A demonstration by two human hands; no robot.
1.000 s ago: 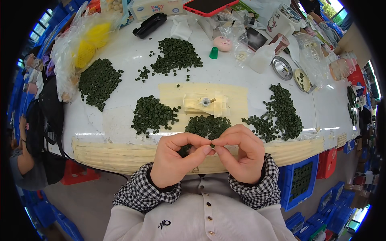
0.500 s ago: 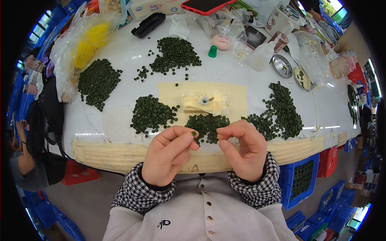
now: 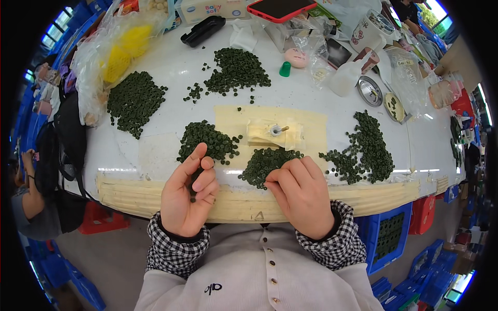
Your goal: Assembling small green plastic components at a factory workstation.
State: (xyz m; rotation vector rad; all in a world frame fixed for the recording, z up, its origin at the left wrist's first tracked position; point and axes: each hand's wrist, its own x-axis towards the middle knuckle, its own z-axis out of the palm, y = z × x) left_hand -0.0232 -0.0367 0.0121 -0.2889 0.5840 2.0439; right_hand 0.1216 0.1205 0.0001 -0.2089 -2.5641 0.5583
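Small dark green ring-like pieces lie in several heaps on the white table. My left hand [image 3: 189, 194] is raised beside the left near heap [image 3: 194, 140], palm turned inward and fingers apart; dark green shows between thumb and fingers. My right hand [image 3: 303, 194] is at the near edge of the middle heap [image 3: 264, 163], thumb and index finger pinched together. Whatever is in that pinch is too small to make out. Just behind the middle heap, a small fixture [image 3: 275, 132] with an upright pin in a round metal seat is taped to the table.
More green heaps lie at far left [image 3: 136, 103], far middle [image 3: 236, 70] and right [image 3: 368, 147]. Along the back are a black case [image 3: 203, 31], red-edged phone [image 3: 280, 8], mug [image 3: 371, 31] and plastic bags. A blue crate [image 3: 386, 236] stands below the table's right edge.
My left hand has moved left and its pinch on a green piece has opened. My right hand has come down to the middle heap and its fingertips have closed. The view has shifted slightly.
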